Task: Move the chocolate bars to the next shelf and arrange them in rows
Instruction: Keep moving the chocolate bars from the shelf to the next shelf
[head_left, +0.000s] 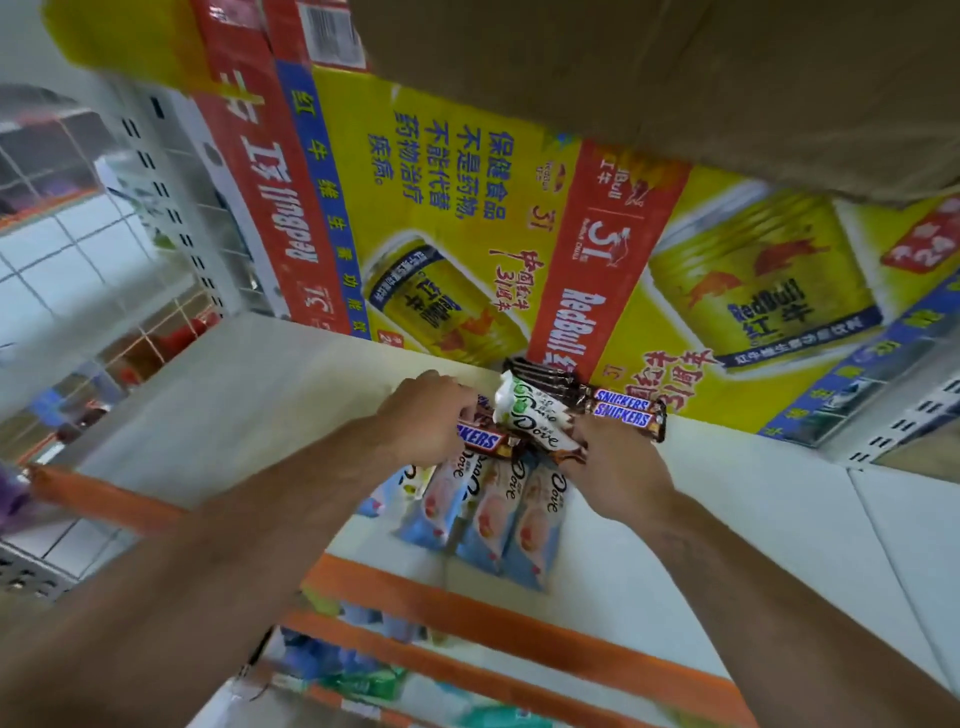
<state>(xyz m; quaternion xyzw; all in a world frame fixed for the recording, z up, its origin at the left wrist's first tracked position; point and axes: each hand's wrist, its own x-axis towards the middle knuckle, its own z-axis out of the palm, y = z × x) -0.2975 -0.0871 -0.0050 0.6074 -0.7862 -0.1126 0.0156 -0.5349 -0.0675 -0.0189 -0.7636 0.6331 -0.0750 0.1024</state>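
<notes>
Head view: I am looking along both bare forearms, which reach up to a white shelf (234, 405).
Shelf edge: an orange strip (467, 608) runs along the near lip. The goods on the level below are too blurred for me to name.
Front row: blue Dove bars (493, 509) lie side by side just behind the lip, long sides touching, ends pointing at me.
Right hand (618, 467): it sits at the right of the pile, against the brown tip of a wrapper. The back of the hand hides its fingers, so I cannot tell what they hold.
Left hand (431, 410): its fingers are curled down over the left of the pile, gripping a loose Snickers bar (480, 439) that pokes out beneath them.
Pile between the hands: white Dove bars (530, 415) lie crosswise on top, tilted.
Behind the pile: a Snickers pair (623, 408) lies side by side to the right, and dark brown bars (540, 371) rest against the back.
Backdrop: a yellow and red Red Bull carton (467, 208) stands just behind the bars.
Top: a plain brown box (675, 78) sits above the carton.
</notes>
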